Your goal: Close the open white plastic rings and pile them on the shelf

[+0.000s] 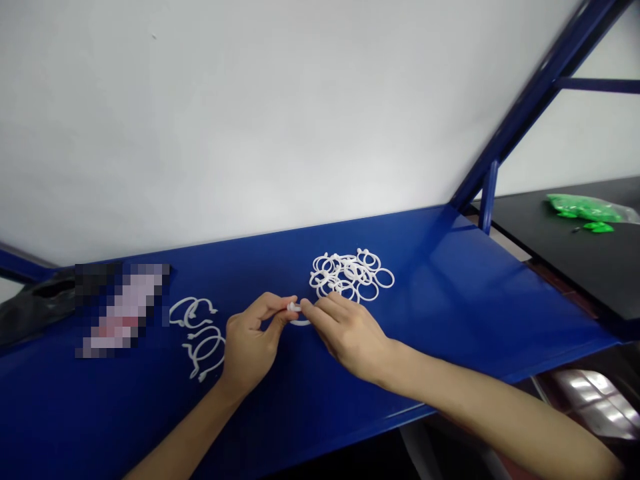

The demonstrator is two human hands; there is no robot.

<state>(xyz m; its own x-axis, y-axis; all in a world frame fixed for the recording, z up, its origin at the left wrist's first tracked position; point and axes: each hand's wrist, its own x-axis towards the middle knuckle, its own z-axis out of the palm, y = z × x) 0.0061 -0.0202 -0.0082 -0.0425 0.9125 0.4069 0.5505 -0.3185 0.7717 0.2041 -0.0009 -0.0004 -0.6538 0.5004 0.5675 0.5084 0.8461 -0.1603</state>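
Between both hands, above the blue shelf, is a white plastic ring with small knobbed ends. My left hand pinches one end between thumb and forefinger. The fingers of my right hand are closed on the other side of the same ring, hiding part of it. Beyond my right hand lies a heap of closed white rings, overlapping one another. To the left of my left hand, several open white rings lie loosely with their ends apart.
The blue metal shelf runs along a pale wall. A dark plastic bag and a blurred-out item are at the left. Blue frame posts rise at the right. A bag of green pieces lies on a black table.
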